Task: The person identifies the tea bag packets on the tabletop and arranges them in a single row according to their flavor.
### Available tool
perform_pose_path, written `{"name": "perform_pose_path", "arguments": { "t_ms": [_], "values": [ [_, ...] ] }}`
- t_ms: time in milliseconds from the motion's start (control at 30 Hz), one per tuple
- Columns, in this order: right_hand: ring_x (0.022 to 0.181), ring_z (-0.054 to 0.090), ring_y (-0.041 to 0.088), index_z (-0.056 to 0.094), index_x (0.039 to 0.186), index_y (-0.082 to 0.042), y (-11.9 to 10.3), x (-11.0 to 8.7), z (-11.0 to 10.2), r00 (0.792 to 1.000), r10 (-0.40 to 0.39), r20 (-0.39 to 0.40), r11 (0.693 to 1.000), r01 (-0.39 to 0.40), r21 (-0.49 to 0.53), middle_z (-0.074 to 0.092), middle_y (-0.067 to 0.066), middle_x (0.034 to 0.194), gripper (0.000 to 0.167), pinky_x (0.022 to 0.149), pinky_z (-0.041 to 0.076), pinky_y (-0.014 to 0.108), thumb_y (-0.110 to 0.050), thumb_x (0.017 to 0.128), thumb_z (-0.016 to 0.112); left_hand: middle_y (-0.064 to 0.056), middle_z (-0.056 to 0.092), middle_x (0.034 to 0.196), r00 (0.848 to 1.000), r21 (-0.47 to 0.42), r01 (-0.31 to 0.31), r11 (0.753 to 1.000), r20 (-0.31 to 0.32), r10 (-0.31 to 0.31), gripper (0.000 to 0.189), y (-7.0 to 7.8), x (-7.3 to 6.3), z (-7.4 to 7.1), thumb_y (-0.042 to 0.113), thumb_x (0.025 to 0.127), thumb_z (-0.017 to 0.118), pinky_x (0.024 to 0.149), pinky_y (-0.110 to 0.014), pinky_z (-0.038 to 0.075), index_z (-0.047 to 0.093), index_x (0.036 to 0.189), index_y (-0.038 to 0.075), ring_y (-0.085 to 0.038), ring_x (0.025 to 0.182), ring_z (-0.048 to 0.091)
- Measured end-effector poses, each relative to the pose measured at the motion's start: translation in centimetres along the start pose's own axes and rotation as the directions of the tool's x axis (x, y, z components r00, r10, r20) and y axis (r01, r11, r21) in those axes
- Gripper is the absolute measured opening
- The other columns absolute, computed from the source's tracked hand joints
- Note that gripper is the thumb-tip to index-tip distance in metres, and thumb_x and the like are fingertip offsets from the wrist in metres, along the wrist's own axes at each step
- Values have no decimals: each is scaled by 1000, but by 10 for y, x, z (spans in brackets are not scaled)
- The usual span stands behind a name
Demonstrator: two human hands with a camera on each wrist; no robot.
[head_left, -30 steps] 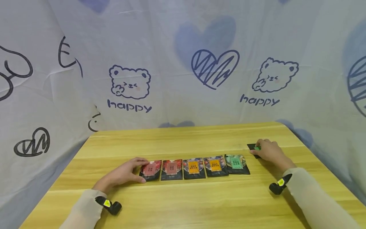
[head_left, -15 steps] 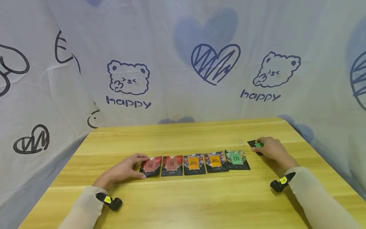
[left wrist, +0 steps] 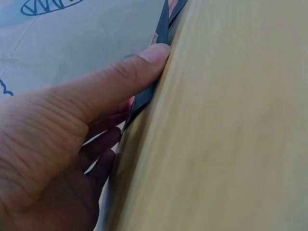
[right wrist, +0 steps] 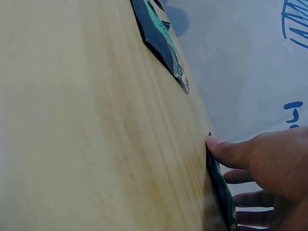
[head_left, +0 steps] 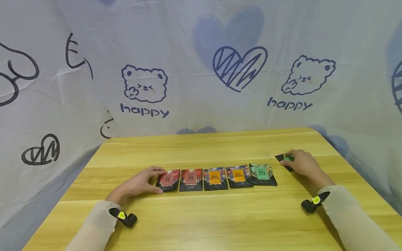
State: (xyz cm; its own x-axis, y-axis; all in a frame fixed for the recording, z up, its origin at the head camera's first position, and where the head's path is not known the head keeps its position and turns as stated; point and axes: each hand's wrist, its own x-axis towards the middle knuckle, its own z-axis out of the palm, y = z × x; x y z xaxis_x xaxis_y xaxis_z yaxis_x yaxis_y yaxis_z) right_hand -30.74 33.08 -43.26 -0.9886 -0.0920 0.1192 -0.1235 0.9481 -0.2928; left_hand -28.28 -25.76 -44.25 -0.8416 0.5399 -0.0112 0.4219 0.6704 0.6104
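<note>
Several flat black food packets lie in a row on the wooden table. My left hand (head_left: 138, 183) touches the leftmost packet, a red-labelled one (head_left: 168, 180), with the thumb at its near corner and the fingers by its far corner. Beside it come a second red-labelled packet (head_left: 191, 180), two orange-labelled packets (head_left: 215, 179) and a green-labelled packet (head_left: 263, 175). Behind the row's right end, my right hand (head_left: 302, 163) holds another green-labelled packet (right wrist: 219, 185) by its edges, thumb on the near side, fingers on the far side. That hand partly covers the packet.
The light wooden table (head_left: 201, 216) ends at a printed cloth (head_left: 194, 83) hung behind it and along both sides. Each wrist wears a black strap with a small camera (head_left: 311, 205).
The head view has shifted slightly. Both hands keep nearly the same places; the right hand and its packet have moved a little to the right of the row. The row lies as before.
</note>
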Motion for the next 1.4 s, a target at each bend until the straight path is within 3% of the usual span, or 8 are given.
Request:
{"name": "perform_pose_path", "arguments": {
  "t_ms": [467,867,1100,1400],
  "values": [
    [117,44,57,55,129,10,9,-6,-2,994,-50,93,994,41,103,48,38,131,56,92,39,67,-33,94,66,-17,38,149,1000,13,-6,1000,7,6,77,-2,2,0,39,80,81,110,-60,25,50,143,6,-42,137,32],
    [117,46,56,56,129,10,8,-5,1,996,-61,71,991,52,126,50,37,130,59,92,41,65,-36,94,66,-17,37,149,1000,-9,-5,1000,4,5,77,-2,0,2,37,80,81,109,-59,27,50,143,6,-41,137,32],
    [122,39,57,55,130,8,11,-9,4,987,-141,80,978,126,166,46,37,133,54,97,35,68,-30,94,67,-17,38,148,1000,-3,-4,1000,-2,4,77,-3,-1,2,38,80,81,109,-59,28,51,142,6,-41,136,33],
    [122,43,52,62,125,0,12,-15,6,983,-176,46,962,162,221,50,30,130,53,97,36,65,-42,93,66,-17,39,148,1000,14,-2,1000,-5,2,77,-1,0,1,39,79,81,109,-59,28,51,142,7,-41,136,33]
  ]
}}
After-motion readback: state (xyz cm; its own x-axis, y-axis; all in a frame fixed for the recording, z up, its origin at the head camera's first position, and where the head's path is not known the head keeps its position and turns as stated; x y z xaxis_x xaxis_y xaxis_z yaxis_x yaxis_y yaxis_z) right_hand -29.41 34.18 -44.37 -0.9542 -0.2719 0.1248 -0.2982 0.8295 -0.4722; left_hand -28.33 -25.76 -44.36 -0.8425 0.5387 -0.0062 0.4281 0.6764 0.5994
